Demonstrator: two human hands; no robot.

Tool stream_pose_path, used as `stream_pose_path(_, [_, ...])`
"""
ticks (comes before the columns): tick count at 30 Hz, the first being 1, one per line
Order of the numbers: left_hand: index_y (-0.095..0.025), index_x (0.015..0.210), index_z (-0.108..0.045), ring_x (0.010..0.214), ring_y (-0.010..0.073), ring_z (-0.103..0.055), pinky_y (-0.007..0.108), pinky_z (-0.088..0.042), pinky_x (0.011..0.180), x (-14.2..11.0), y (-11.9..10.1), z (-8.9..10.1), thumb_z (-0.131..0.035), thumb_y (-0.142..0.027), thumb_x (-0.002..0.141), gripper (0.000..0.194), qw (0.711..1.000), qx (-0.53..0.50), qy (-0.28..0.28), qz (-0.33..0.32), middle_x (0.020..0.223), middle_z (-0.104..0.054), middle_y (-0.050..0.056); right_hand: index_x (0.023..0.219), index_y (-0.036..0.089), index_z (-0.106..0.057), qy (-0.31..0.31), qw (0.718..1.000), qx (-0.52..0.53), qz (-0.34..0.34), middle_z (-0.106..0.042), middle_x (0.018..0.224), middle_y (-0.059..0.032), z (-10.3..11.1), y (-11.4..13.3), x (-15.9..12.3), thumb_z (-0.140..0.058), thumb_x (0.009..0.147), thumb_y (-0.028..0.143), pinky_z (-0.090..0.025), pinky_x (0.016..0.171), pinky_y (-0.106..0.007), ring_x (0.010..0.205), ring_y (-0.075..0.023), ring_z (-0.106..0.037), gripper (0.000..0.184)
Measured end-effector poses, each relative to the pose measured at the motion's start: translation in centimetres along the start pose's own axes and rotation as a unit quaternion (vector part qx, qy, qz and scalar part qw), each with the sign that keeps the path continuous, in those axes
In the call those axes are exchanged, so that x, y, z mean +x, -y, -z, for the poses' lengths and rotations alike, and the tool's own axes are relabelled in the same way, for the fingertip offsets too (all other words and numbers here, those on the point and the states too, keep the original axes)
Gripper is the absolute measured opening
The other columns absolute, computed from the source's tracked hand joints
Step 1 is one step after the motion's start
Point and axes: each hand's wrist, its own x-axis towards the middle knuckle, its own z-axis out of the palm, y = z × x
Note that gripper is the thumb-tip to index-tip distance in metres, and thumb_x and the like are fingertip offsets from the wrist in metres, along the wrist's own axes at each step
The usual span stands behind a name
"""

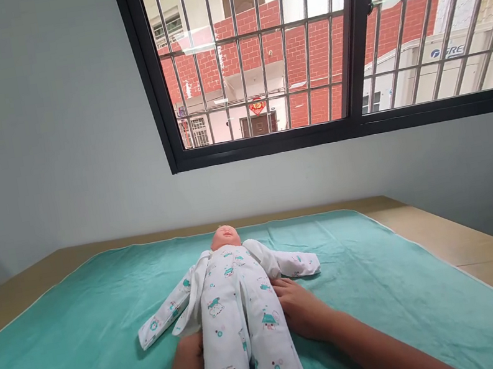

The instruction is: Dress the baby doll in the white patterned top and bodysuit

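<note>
A baby doll (pixel 225 237) lies on its back on a green cloth (pixel 84 318), head towards the wall. It wears a white long-sleeved baby top (pixel 304 262) and white baby trousers (pixel 223 327), both with a small printed pattern. The trousers reach high up over its chest. My left hand (pixel 192 350) is at the trousers' left side, its fingers hidden beneath the hem of the top and behind the trousers. Against the right side rests my right hand (pixel 299 306), fingers stretched out and touching the clothing near the waist; its thumb is hidden.
The cloth covers most of a wooden table (pixel 427 223), whose bare border shows at the back and sides. Behind it stands a pale wall (pixel 79 143) with a dark-framed, barred window (pixel 268 145). Both doll sleeves spread outward across the cloth.
</note>
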Motion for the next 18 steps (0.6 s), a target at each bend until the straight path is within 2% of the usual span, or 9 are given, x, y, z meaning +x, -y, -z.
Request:
stream_pose_path(2, [-0.019, 0.069, -0.071, 0.083, 0.0295, -0.066, 0.036, -0.053, 0.074, 0.1, -0.4, -0.2, -0.049, -0.035, 0.073, 0.027, 0.996, -0.093, 0.004, 0.011, 0.084, -0.076, 0.005, 0.102, 0.026, -0.070, 0.015, 1.000, 0.003, -0.002, -0.069, 0.109, -0.0045, 0.0, 0.1, 0.1, -0.056, 0.086, 0.019, -0.034, 0.104, -0.042, 0.111, -0.0258, -0.056, 0.022])
stream_pose_path(6, [-0.019, 0.098, -0.074, 0.106, 0.0327, -0.063, 0.040, -0.051, 0.092, 0.2, -0.5, -0.6, -0.054, -0.032, 0.071, 0.037, 0.984, -0.176, 0.000, 0.014, 0.106, -0.074, 0.004, 0.112, 0.024, -0.068, 0.013, 1.000, -0.002, -0.026, -0.067, 0.118, -0.0084, -0.2, 0.2, 0.2, -0.056, 0.086, 0.022, -0.031, 0.108, -0.046, 0.116, -0.0303, -0.054, 0.028])
stream_pose_path(8, [-0.019, 0.105, -0.072, 0.112, 0.0337, -0.060, 0.042, -0.049, 0.098, 0.0, -0.6, -0.6, -0.057, -0.030, 0.069, 0.041, 0.982, -0.187, 0.006, 0.012, 0.113, -0.072, 0.005, 0.113, 0.024, -0.067, 0.006, 1.000, -0.004, -0.028, -0.067, 0.118, -0.0089, -0.4, 0.0, 0.2, -0.055, 0.087, 0.022, -0.033, 0.106, -0.047, 0.114, -0.0295, -0.055, 0.028])
stream_pose_path(13, [-0.021, 0.117, -0.068, 0.113, 0.0337, -0.061, 0.045, -0.050, 0.098, -0.8, -1.7, -0.4, -0.061, -0.030, 0.072, 0.047, 0.983, -0.184, 0.002, 0.006, 0.121, -0.069, 0.005, 0.103, 0.021, -0.069, -0.009, 0.999, -0.012, -0.032, -0.069, 0.110, -0.0095, -0.2, -0.2, 0.2, -0.050, 0.089, 0.018, -0.040, 0.098, -0.045, 0.108, -0.0272, -0.058, 0.024])
stream_pose_path(18, [-0.025, 0.124, -0.063, 0.117, 0.0313, -0.059, 0.041, -0.049, 0.102, -1.3, -2.7, -0.3, -0.063, -0.035, 0.074, 0.051, 0.986, -0.162, 0.005, -0.044, 0.127, -0.065, 0.004, 0.105, 0.023, -0.070, -0.003, 1.000, 0.019, 0.023, -0.070, 0.112, -0.0075, 1.6, 1.6, 0.2, -0.052, 0.088, 0.024, -0.041, 0.099, -0.041, 0.107, -0.0270, -0.059, 0.025])
